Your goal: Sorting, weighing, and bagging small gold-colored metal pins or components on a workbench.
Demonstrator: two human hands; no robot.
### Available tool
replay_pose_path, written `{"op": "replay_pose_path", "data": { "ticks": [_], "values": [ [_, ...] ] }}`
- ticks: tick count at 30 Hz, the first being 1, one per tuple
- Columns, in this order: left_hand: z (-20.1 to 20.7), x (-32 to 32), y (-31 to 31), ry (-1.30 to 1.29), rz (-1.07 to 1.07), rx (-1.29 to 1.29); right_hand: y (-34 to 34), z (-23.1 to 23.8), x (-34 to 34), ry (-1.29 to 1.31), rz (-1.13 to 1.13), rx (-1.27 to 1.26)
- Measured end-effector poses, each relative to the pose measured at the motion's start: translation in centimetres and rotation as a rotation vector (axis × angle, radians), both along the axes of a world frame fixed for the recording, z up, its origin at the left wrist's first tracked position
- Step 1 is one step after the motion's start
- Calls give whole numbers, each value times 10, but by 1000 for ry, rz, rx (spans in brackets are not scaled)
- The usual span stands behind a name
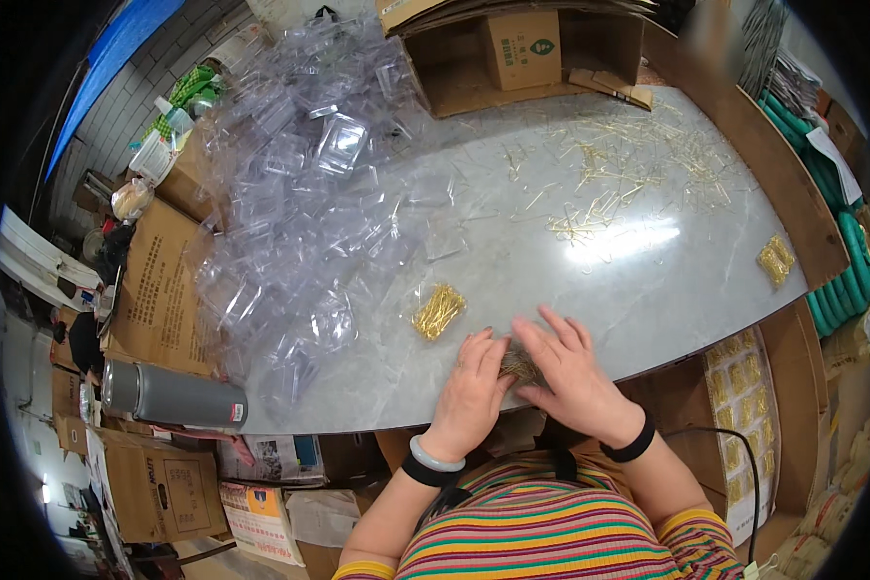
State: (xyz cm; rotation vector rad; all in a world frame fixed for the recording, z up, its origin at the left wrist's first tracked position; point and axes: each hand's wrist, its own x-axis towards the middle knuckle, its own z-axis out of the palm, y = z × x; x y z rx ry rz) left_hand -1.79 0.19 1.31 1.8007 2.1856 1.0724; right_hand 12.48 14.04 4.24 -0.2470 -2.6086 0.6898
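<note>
At the table's near edge, my left hand (469, 391) and my right hand (572, 382) close in from both sides on a small bundle of thin metal pins (519, 365). My left fingers press on its left side. My right thumb and fingers curve round its right side, with some fingertips raised. Part of the bundle is hidden by the hands. Just beyond my left hand lies a small clear pack of gold pins (439, 311). Loose gold pins (599, 198) are scattered over the far right of the table.
A large heap of clear plastic boxes (300, 174) covers the table's left side. A grey bottle (188, 394) lies at the near left edge. Filled gold packs (775, 261) sit at the right edge, beside a cardboard wall (773, 164). An open carton (445, 82) stands at the back.
</note>
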Motion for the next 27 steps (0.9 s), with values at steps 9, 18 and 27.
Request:
{"op": "replay_pose_path", "data": {
  "ticks": [9,18,27],
  "values": [
    [21,-8,-17,-181,-138,-63,6,-15,3,90,33,20],
    [22,-16,-18,-36,-129,-56,1,-21,4,139,-25,34],
    [18,0,-6,35,13,-48,-2,-15,2,198,-130,-147]
  ]
}}
